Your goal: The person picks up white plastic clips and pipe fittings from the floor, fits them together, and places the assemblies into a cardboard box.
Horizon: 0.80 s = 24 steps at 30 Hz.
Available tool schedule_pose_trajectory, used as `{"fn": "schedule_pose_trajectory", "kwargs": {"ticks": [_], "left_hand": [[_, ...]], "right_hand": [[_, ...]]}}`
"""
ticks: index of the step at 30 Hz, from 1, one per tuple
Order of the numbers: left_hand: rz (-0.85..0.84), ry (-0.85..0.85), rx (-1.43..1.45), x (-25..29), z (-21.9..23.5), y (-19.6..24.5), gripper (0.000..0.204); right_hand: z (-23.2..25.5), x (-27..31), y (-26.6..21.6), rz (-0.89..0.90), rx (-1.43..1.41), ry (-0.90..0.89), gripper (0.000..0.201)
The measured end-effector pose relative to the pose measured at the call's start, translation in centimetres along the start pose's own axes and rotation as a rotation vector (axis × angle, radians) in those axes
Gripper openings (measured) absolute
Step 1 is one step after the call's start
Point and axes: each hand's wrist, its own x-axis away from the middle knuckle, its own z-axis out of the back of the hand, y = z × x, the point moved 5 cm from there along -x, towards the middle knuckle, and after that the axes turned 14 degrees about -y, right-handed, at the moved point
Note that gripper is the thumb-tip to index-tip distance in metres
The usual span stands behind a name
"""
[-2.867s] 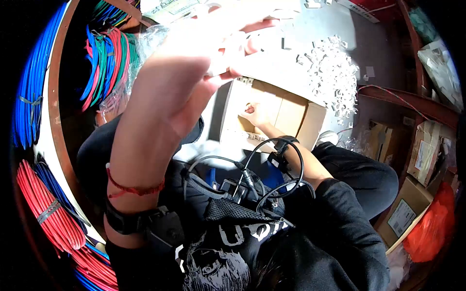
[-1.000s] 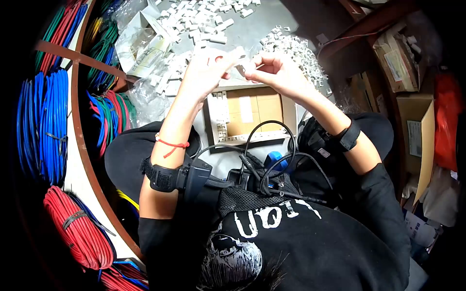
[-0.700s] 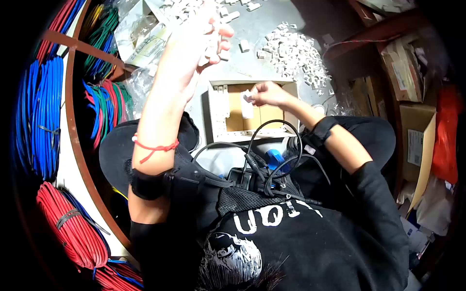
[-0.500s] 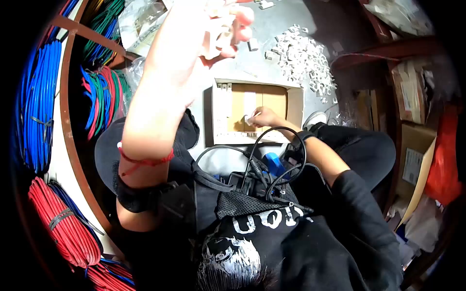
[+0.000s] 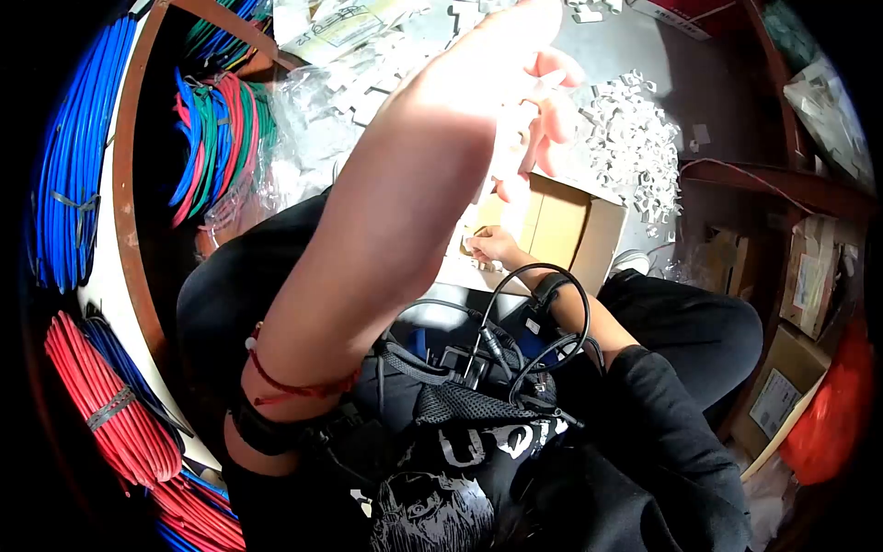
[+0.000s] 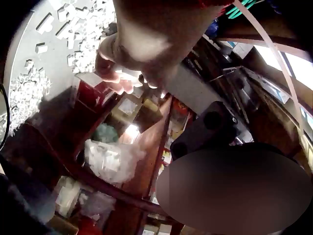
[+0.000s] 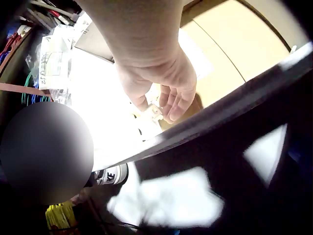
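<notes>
My left hand is raised high and close to the head camera, its forearm covering much of the view. Its curled fingers hold a few small white plastic clips. My right hand is down inside an open cardboard box on the floor in front of me. In the right wrist view its thumb and fingers pinch one white clip at the box's bottom. A heap of loose white clips lies on the grey floor beyond the box.
Coils of blue wire, red wire and mixed red, green and blue wire hang on the left. Clear plastic bags lie behind the arm. Cardboard cartons and an orange bag crowd the right.
My hands were together above the box, then parted. The left hand rose toward the camera with its clips. The right hand went down into the box with one clip and stays at its bottom.
</notes>
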Motion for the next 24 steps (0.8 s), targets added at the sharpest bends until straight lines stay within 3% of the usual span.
{"fn": "schedule_pose_trajectory", "kwargs": {"ticks": [10,11,24], "left_hand": [[0.000,0.015,-0.014,0.6,0.6,-0.3,0.031],[-0.002,0.016,-0.017,0.7,0.6,-0.3,0.031],[-0.021,0.016,-0.018,0.5,0.9,-0.6,0.031]], "right_hand": [[-0.4,-0.8,1.5,-0.092,-0.279,0.207,0.018],[-0.1,-1.1,1.9,-0.126,-0.213,0.150,0.019],[0.5,-0.5,0.7,-0.027,-0.111,0.300,0.021]]}}
